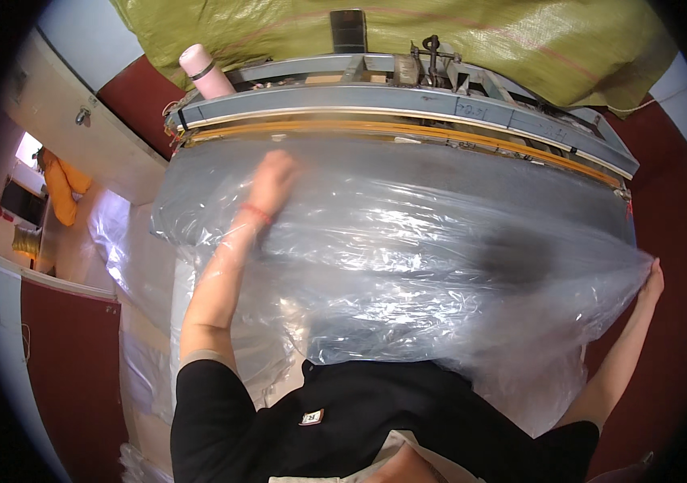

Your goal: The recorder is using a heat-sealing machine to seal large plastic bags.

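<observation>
A large transparent plastic sheet [408,241] covers the grey worktop [472,165] and hangs over its near edge toward my body. Out to the right, my right hand [656,278] pinches the sheet's corner, and creases run taut from there across the plastic. My left hand [276,173] is over the sheet's far left part, close to the orange strips. Motion blurs its fingers, so I cannot make out whether they grip any plastic. A red band circles the left wrist.
A blue-grey metal frame [343,92] with orange strips [408,129] spans the table's back. On it are a pink bottle [206,72] and a metal clamp [432,64]. Behind hangs a green tarp [472,32]. More plastic [138,314] lies left, beside a door [94,121].
</observation>
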{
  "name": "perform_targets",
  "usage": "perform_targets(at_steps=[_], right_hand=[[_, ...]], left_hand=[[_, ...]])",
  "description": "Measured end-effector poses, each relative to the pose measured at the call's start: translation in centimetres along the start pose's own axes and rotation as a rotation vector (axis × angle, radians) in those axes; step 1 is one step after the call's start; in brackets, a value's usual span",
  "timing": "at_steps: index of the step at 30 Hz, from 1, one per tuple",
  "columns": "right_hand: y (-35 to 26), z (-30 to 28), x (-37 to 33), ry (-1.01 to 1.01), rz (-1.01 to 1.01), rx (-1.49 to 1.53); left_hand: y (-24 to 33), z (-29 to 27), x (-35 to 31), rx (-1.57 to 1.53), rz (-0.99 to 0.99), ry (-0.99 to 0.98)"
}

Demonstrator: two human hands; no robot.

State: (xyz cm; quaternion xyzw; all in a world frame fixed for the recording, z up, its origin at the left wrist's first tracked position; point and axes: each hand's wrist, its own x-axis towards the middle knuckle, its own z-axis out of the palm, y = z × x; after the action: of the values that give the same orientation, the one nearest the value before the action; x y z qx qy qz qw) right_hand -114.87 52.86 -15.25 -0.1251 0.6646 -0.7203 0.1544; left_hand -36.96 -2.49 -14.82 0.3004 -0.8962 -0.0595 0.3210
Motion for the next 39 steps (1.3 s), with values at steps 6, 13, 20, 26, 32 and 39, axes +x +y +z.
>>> perform_targets(at_steps=[6,13,20,26,32,39], right_hand=[[-0.7,6.0,4.2,0.372,-0.208,-0.61],[6.1,25.7,2.1,0.348,-0.571,-0.695],[6.5,28.9,4.6,0.384,-0.57,-0.369],[6.3,29.2,4.5,0.581,-0.608,-0.603],[4.1,29.6,3.2,0.56,-0.343,-0.211],[3.4,30.6,3.3,0.405,-0.222,-0.097]], left_hand=[[-0.2,-0.1,2.7,-0.141,-0.413,0.375],[-12.0,1.3,1.8,-0.091,-0.545,0.56],[-15.2,3.2,3.8,-0.376,-0.655,0.625],[-16.3,3.6,3.6,-0.416,-0.568,0.663],[-16.6,2.3,3.2,-0.351,-0.837,0.7],[-15.9,1.2,2.5,-0.664,-0.788,0.781]])
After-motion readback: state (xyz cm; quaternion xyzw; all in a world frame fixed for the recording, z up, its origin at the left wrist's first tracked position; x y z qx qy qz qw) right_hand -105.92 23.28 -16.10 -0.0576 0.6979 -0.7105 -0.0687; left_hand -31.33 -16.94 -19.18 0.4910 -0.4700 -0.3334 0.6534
